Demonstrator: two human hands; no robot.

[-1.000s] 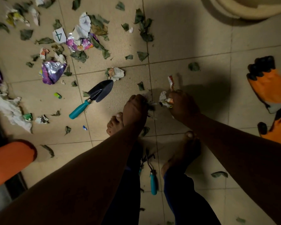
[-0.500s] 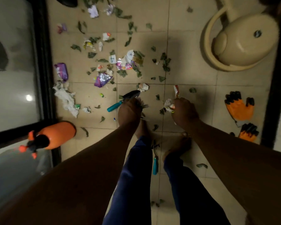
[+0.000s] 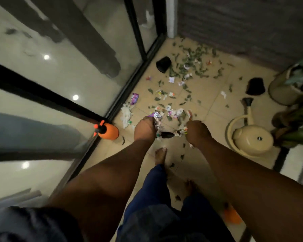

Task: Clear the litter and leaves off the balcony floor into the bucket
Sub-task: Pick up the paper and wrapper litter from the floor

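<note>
Head view, looking steeply down at a tiled balcony floor (image 3: 205, 95). Left hand (image 3: 145, 127) curled closed around crumpled scraps (image 3: 157, 117), foil and paper sticking out above the knuckles. Right hand (image 3: 197, 132) likewise fisted on a wad of wrappers (image 3: 182, 131), with a strip poking up past the thumb. Both hands raised over the tiles, near each other, a dark trowel blade (image 3: 167, 135) lying on the floor between them.

Beyond the hands, more litter (image 3: 171, 112) strewn across the tiles: a purple wrapper (image 3: 135, 98) near the door track, white crumpled tissue (image 3: 126, 114) just beside it, small paper bits further up. Thickest patch of leaves (image 3: 192, 67) up by the far wall, single leaves scattered down toward the feet. No bucket identifiable; cannot tell where it stands.

Left of the arms, an orange sprayer (image 3: 108, 131) on its side against the glass door (image 3: 59, 70). Two black pots (image 3: 163, 64) tipped on the floor, one by the door corner, the other (image 3: 255, 86) beside a planter (image 3: 285, 88) at right. Cream watering can (image 3: 250, 137) near the right hand, spout pointing away. Orange glove (image 3: 232, 216) partly hidden under the right forearm. Bare foot (image 3: 160, 156) and blue trouser legs (image 3: 152, 187) below the hands.
</note>
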